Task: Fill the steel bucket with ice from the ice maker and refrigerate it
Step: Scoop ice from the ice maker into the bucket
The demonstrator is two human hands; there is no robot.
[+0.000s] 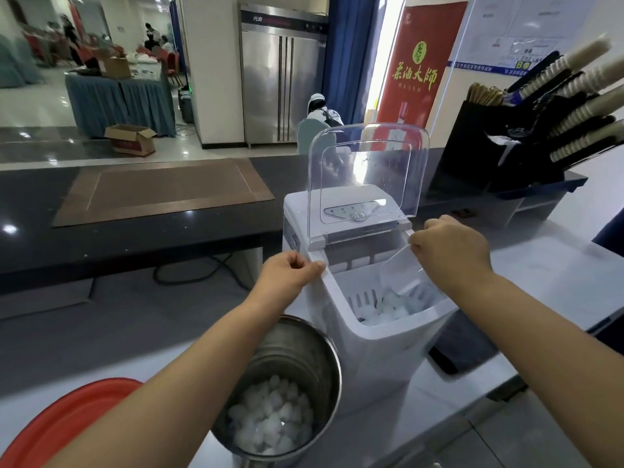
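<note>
The white ice maker point(381, 352) stands on the counter with its clear lid point(368, 173) raised. Ice cubes point(385, 314) lie in its slotted white basket. My right hand point(452, 251) grips the handle of a clear plastic scoop point(400, 273), whose bowl dips into the basket. My left hand point(290, 271) pinches the ice maker's left rim. Below it, beside the machine, the steel bucket point(304, 359) stands partly filled with ice point(270, 420); my left forearm crosses its rim.
A red round basin point(71, 420) sits at the lower left. Black holders with stacked paper cups point(553, 106) stand at the right rear. A dark counter with a brown mat point(162, 190) lies behind. A steel refrigerator point(282, 86) stands across the floor. People are far off.
</note>
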